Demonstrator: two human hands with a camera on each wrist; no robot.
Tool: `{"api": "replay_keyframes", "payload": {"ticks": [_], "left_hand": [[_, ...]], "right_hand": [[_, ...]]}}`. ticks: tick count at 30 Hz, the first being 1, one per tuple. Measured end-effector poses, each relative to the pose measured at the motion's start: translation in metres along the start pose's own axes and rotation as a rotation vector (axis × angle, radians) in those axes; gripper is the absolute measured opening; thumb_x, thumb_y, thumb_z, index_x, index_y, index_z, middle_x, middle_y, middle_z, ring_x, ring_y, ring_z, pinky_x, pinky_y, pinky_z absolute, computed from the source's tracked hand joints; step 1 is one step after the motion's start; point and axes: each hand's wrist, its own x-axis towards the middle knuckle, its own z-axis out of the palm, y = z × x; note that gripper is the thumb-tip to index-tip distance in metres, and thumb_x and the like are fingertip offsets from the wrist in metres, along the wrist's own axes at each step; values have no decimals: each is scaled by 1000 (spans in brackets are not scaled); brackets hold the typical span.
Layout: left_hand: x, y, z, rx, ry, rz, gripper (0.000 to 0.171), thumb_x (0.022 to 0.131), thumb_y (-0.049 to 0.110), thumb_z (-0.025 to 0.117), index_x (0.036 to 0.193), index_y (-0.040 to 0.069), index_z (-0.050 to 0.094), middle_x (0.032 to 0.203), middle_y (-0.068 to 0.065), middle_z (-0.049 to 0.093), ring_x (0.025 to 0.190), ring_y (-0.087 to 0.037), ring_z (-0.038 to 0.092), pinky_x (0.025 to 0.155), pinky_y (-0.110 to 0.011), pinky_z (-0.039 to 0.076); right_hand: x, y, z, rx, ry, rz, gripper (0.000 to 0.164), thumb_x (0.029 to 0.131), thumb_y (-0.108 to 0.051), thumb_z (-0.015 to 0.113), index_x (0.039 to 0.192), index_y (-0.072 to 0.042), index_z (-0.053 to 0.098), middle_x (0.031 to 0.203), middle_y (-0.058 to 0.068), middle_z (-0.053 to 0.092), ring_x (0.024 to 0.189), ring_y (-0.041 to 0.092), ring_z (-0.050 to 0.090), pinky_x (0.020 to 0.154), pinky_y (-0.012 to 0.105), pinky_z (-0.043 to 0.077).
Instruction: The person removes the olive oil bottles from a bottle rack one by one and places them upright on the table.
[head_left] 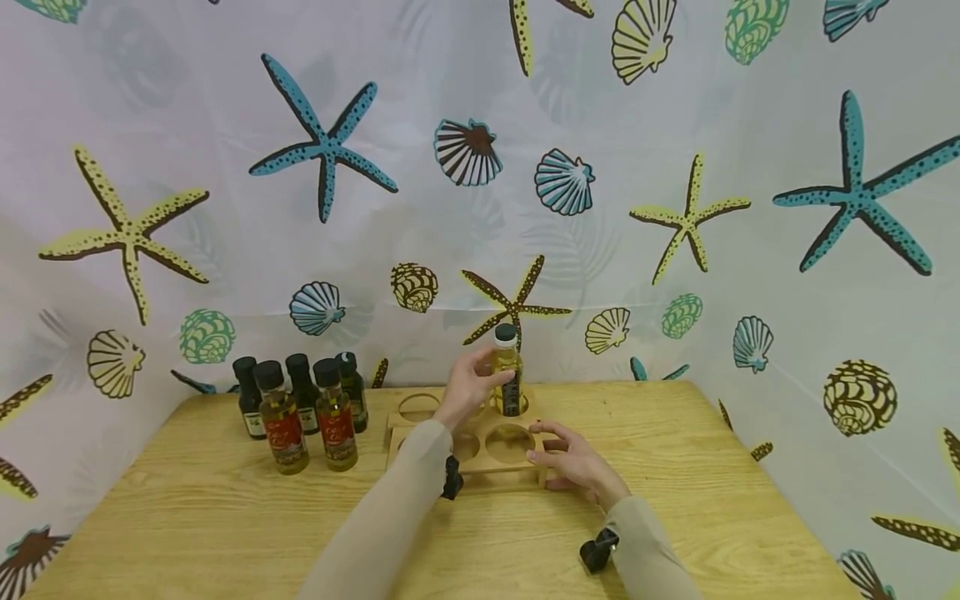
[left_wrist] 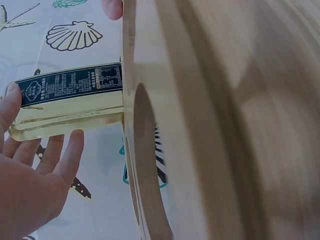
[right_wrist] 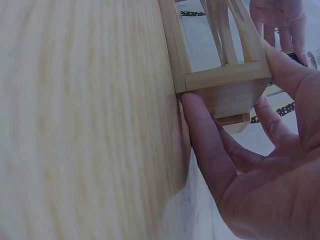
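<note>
My left hand (head_left: 467,388) grips a clear glass bottle (head_left: 511,393) of pale yellow liquid, with a dark label and a dark green cap over a white collar. The bottle stands upright in the back right hole of a two-tier wooden bottle rack (head_left: 517,468). In the left wrist view the thumb lies over the label (left_wrist: 75,85) and the fingers curl along the other side, the lower end passing into the rack. My right hand (head_left: 573,462) holds the rack's right end, its thumb at the top edge and a finger (right_wrist: 207,135) low by the tabletop.
Left of the rack, two oil bottles with red labels (head_left: 337,425) stand in front of several dark bottles (head_left: 302,392) with black caps. The wooden table (head_left: 187,517) backs onto a white curtain (head_left: 480,233) printed with shells and starfish.
</note>
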Motion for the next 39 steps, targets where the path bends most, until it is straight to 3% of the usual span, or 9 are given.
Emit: {"api": "replay_keyframes", "payload": {"ticks": [10, 16, 21, 31, 39], "left_hand": [[-5, 7, -6, -62, 75, 43, 64, 89, 29, 74, 147, 21, 48, 148, -8, 48, 130, -31, 50, 97, -49, 51], [-9, 12, -14, -86, 133, 21, 66, 89, 30, 74, 148, 21, 46, 149, -5, 48, 130, -29, 51, 90, -47, 53], [-7, 17, -19, -126, 165, 14, 64, 88, 30, 75, 146, 23, 49, 148, -3, 49, 129, -27, 52, 96, -48, 50], [-15, 28, -30, -142, 198, 16, 68, 89, 32, 74, 149, 19, 44, 149, -4, 48, 130, -26, 50, 103, -49, 46], [-32, 31, -48, -126, 170, 4, 72, 91, 35, 71, 152, 19, 37, 151, -5, 44, 130, -26, 49, 101, -48, 46]], "right_hand": [[-1, -2, 1, -1, -10, -7, 56, 88, -34, 74, 138, -24, 53, 147, 22, 41, 118, 33, 56, 75, 42, 59], [-2, -1, 2, 5, -13, -2, 56, 88, -33, 74, 139, -24, 53, 149, 23, 39, 123, 36, 53, 77, 43, 59], [-4, -2, 2, 7, -7, -3, 57, 88, -34, 74, 140, -25, 52, 149, 23, 38, 124, 38, 53, 78, 44, 59], [-2, -5, 1, 4, 5, -10, 56, 88, -33, 74, 139, -25, 52, 149, 22, 40, 124, 37, 54, 76, 44, 59], [-2, -1, -1, 3, -11, -19, 60, 86, -36, 75, 140, -24, 52, 149, 24, 38, 124, 37, 53, 76, 42, 59]]}}
